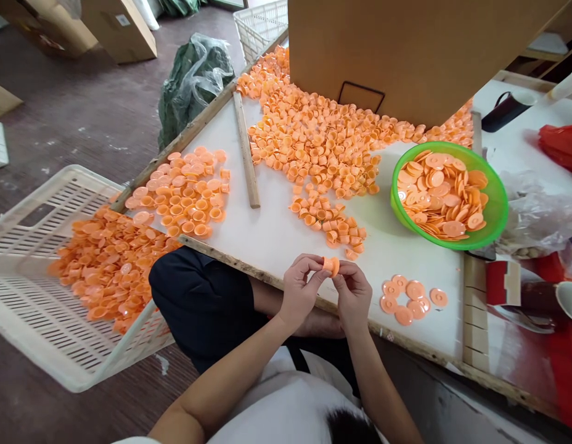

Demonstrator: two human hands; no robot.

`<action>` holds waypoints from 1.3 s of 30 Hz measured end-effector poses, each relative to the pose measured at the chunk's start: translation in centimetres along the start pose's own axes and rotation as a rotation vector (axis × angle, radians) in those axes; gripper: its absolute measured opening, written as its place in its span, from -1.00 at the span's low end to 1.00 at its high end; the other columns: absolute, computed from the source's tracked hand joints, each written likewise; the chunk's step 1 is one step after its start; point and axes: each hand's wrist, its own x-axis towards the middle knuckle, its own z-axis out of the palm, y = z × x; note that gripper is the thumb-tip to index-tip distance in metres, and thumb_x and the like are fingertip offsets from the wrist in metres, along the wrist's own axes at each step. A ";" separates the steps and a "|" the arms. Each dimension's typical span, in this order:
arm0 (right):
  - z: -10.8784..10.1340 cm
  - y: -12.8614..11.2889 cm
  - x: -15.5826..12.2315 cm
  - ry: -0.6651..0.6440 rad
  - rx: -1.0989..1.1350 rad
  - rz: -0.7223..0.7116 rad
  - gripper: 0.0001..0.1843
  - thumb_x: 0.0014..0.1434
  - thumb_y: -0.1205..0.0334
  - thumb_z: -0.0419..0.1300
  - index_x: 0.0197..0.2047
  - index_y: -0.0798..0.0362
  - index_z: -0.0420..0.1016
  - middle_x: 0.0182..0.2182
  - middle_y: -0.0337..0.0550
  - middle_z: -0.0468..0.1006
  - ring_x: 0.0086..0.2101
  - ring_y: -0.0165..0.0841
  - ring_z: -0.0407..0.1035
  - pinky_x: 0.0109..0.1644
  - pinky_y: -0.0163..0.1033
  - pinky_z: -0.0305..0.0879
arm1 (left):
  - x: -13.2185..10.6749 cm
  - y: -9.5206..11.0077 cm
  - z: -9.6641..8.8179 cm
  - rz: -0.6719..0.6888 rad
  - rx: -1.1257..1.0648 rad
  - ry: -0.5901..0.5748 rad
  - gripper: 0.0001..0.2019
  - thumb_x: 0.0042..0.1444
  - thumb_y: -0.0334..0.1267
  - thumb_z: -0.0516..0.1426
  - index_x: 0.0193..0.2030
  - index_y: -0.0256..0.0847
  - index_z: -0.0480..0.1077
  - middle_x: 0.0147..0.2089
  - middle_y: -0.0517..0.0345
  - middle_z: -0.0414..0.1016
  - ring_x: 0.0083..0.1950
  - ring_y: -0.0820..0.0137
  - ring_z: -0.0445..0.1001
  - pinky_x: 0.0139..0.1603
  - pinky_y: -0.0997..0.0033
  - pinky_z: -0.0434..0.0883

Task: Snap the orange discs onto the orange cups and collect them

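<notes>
A small orange plastic cup-shaped piece (331,266) with a flared rim is pinched between both my hands above the table's front edge. My left hand (301,288) grips its left side with thumb and fingertips. From the other side, the thumb and fingers of my right hand (354,295) close on it; whether a disc is also in the grip I cannot tell. Just beyond lies a loose group of orange cups (335,225). Several flat orange discs (415,290) are spread right of my right hand. More discs fill a green bowl (447,243) farther right.
A big heap of orange cups (314,135) covers the table's far side beneath a cardboard box (406,55). A wooden strip (246,148) divides the white table (272,222). Capped-looking pieces (193,197) lie left, above a white basket (40,327) of orange parts. A dark mug (508,111) lies right.
</notes>
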 end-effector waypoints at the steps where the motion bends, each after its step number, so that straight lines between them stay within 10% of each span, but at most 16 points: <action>1: -0.1 0.0 0.1 -0.010 -0.002 0.004 -0.96 0.15 0.28 0.28 -0.32 0.00 0.49 -0.23 -0.18 0.51 -0.17 -0.32 0.42 -0.07 -0.15 0.37 | 0.1 -0.1 -0.1 0.013 0.008 -0.010 -0.88 0.15 -0.28 0.22 -0.39 -0.21 0.42 -0.23 0.11 0.47 -0.13 0.37 0.46 -0.05 0.34 0.39; 7: -1.2 -0.6 1.2 -0.123 0.061 0.040 -0.55 0.03 0.30 0.39 -0.01 -0.16 0.44 -0.22 -0.25 0.46 -0.16 -0.34 0.40 -0.05 -0.14 0.43 | 0.9 0.2 -1.1 0.045 0.042 -0.200 -0.88 0.19 -0.26 0.18 -0.35 -0.22 0.42 -0.24 0.09 0.50 -0.15 0.37 0.47 -0.07 0.34 0.40; 15: -3.0 -1.1 2.2 -0.435 0.012 0.018 -0.62 -0.03 0.22 0.45 -0.10 -0.12 0.54 -0.20 -0.21 0.44 -0.15 -0.30 0.37 -0.05 -0.14 0.38 | 1.6 1.2 -2.5 0.046 0.047 -0.538 -0.80 0.26 -0.18 0.09 -0.31 -0.24 0.42 -0.27 0.06 0.44 -0.18 0.36 0.43 -0.07 0.31 0.40; 20: -2.9 -1.6 1.6 -0.377 0.016 -0.003 -0.66 -0.11 0.21 0.49 -0.26 -0.08 0.50 -0.29 -0.25 0.41 -0.24 -0.33 0.33 -0.15 -0.21 0.31 | 0.9 1.3 -3.1 0.217 0.112 -0.479 -0.62 0.10 0.04 0.22 -0.07 -0.19 0.47 -0.02 -0.08 0.38 0.08 0.19 0.38 0.10 0.14 0.39; 39: -2.0 -2.5 0.3 -0.360 0.071 -0.084 -0.62 -0.13 0.14 0.51 -0.23 -0.11 0.51 -0.32 -0.23 0.47 -0.32 -0.35 0.35 -0.25 -0.24 0.32 | -0.7 2.5 -2.8 0.476 0.272 -0.381 -0.78 0.30 -0.16 0.03 -0.08 -0.24 0.40 -0.20 -0.02 0.47 -0.15 0.32 0.44 -0.15 0.32 0.47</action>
